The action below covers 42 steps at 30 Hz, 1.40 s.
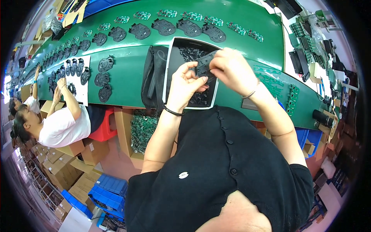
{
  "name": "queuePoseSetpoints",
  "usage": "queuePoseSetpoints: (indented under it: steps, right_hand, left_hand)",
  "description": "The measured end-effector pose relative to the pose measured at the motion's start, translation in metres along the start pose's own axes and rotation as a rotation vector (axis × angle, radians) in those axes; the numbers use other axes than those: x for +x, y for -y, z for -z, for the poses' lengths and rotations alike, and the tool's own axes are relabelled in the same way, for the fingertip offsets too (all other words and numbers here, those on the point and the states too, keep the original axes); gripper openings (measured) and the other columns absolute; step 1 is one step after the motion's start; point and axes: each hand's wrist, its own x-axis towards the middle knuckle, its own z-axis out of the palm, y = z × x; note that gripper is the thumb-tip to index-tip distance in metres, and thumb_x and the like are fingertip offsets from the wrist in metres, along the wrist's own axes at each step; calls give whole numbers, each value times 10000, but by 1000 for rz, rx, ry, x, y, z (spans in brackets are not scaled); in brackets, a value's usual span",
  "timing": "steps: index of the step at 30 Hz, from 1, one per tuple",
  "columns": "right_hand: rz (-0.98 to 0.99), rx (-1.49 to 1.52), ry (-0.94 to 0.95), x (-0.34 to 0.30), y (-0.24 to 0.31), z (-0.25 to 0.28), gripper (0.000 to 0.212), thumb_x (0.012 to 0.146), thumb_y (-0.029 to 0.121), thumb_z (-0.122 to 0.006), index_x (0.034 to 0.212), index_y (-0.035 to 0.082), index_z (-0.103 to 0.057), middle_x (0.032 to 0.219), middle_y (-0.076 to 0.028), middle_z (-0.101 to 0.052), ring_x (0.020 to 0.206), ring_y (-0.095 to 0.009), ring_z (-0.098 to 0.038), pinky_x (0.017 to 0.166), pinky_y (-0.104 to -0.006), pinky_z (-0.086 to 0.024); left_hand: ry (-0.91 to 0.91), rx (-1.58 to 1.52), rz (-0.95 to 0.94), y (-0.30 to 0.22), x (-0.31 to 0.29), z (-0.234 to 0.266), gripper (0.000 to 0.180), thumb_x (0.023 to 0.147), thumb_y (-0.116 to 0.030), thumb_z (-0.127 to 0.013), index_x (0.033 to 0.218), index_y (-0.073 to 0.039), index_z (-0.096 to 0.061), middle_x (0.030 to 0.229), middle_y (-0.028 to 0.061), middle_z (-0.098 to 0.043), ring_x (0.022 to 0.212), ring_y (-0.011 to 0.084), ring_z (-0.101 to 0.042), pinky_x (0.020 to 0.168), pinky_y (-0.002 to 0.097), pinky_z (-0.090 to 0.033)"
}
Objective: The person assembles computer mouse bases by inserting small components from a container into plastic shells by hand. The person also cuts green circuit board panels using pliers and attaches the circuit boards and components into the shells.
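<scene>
Between my hands, above a tray, is a black plastic mouse-shaped shell (203,66). My left hand (186,84) grips the shell's left side between thumb and fingers. At its right edge, the fingers of my right hand (231,71) are closed in a pinch; whether a small part is also in them is hidden. Beneath lies the white-rimmed black tray (167,79), holding many small black plastic pieces (188,53). Beyond it, a row of similar black shells (163,27) runs along the green bench, with green circuit boards (167,13) behind them.
A black bag (154,77) lies left of the tray. More shells (102,79) sit farther left, near a seated co-worker (63,123) handling shells. Green board frames (270,83) lie to the right. Below the bench stands a carton of circuit boards (143,131).
</scene>
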Motion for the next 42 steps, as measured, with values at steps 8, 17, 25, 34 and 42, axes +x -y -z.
queuePoseSetpoints:
  steps: [8,17,25,34,42]
  right_hand:
    - [50,-70,41,7,-29,26,70,645,85,-643,689,63,-592,707,-47,-500,744,-231,-501,646,-332,-397]
    - [-41,75,145,19,-40,20,123,609,119,-683,678,50,-610,733,-81,-572,754,-252,-564,672,-336,-450]
    - [-221,284,461,30,-47,32,165,616,57,-680,744,-13,-603,695,-103,-603,666,-199,-590,628,-292,-469]
    - [-497,721,319,-18,-85,30,134,757,132,-626,779,1,-621,649,-17,-586,589,-79,-527,562,-231,-447]
    - [-786,986,19,-55,-142,-2,135,772,133,-623,811,4,-628,662,-14,-590,568,-54,-527,493,-174,-401]
  left_hand:
    - [24,80,-8,-3,-3,0,464,720,48,-635,1126,66,-412,678,62,-538,595,151,-612,531,212,-515]
    - [96,123,10,-3,-2,0,465,713,43,-642,1125,53,-427,681,61,-537,607,141,-607,550,217,-515]
    - [147,109,67,-5,1,1,468,713,39,-640,1134,35,-434,702,79,-557,615,151,-613,549,217,-517]
    - [125,73,92,-8,15,9,480,701,52,-643,1134,32,-435,715,85,-571,606,156,-613,543,230,-530]
    - [-16,174,72,-13,35,1,432,757,-74,-646,1142,1,-465,857,107,-601,635,158,-617,527,225,-517]
